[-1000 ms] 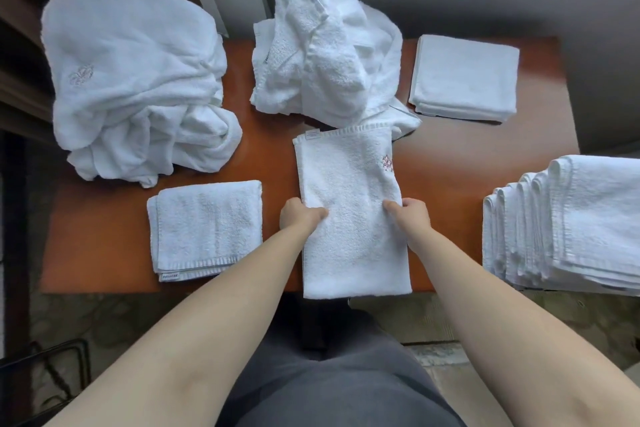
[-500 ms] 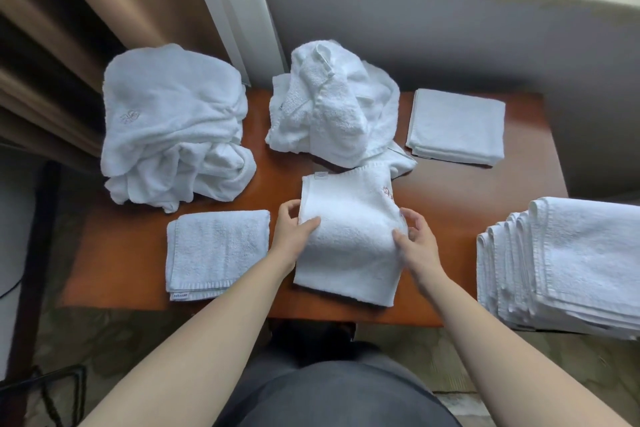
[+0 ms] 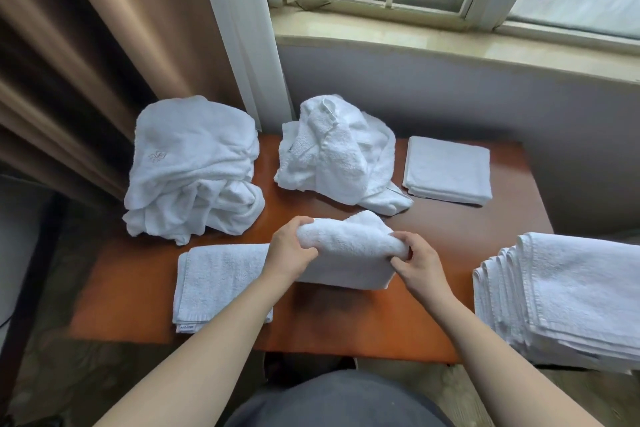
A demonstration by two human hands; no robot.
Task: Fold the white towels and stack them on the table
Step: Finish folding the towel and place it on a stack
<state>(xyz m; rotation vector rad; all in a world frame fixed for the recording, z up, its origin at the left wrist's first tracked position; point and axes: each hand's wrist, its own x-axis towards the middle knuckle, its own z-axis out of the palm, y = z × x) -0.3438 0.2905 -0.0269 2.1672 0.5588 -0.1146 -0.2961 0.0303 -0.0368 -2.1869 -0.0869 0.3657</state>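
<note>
A small white towel (image 3: 346, 250), folded double, is lifted off the brown table (image 3: 460, 236) at the middle front. My left hand (image 3: 289, 251) grips its left end and my right hand (image 3: 414, 262) grips its right end. A folded white towel (image 3: 214, 284) lies flat on the table just left of my left hand. Another folded towel (image 3: 448, 170) lies at the back right. A loose heap of unfolded towels (image 3: 337, 152) sits at the back middle, just beyond the held towel.
A big crumpled white pile (image 3: 190, 170) fills the table's back left corner. A stack of several folded towels (image 3: 568, 298) sits at the right, past the table edge. Curtains (image 3: 104, 45) hang at the left, and a window sill (image 3: 450, 42) runs behind the table.
The towel lay long and flat under both hands; it has been folded in half and lifted off the table. The view has tilted up, bringing the window into sight.
</note>
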